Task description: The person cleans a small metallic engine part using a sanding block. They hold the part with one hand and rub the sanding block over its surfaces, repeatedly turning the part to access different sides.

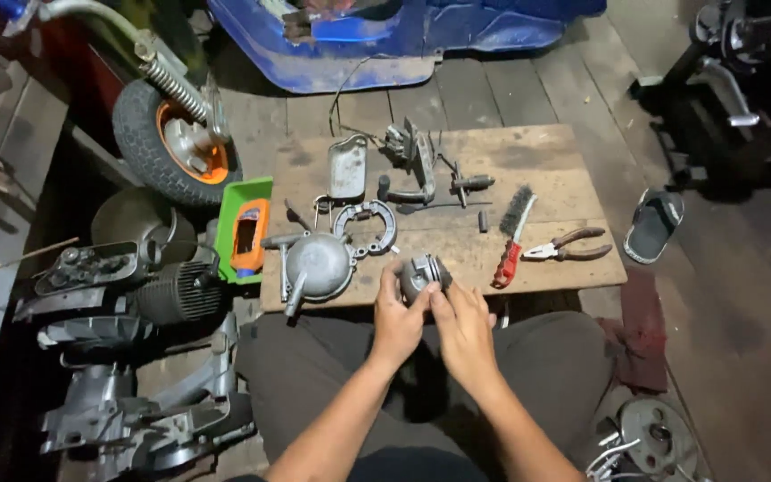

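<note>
Both hands, left hand (397, 319) and right hand (462, 323), close fingers around a grey piston (421, 272); a green-backed orange package (245, 229) lies at ten o'clock.

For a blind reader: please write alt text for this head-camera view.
Both hands, left hand and right hand, hold a small round metal part over a wooden board strewn with engine parts, a wire brush and pliers.

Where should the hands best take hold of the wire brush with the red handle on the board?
By the red handle of the wire brush, coming from the near edge of the wooden board. The handle end points toward the person, the bristles lie at the far end, and the pliers beside it on the right leave the handle free.
</note>
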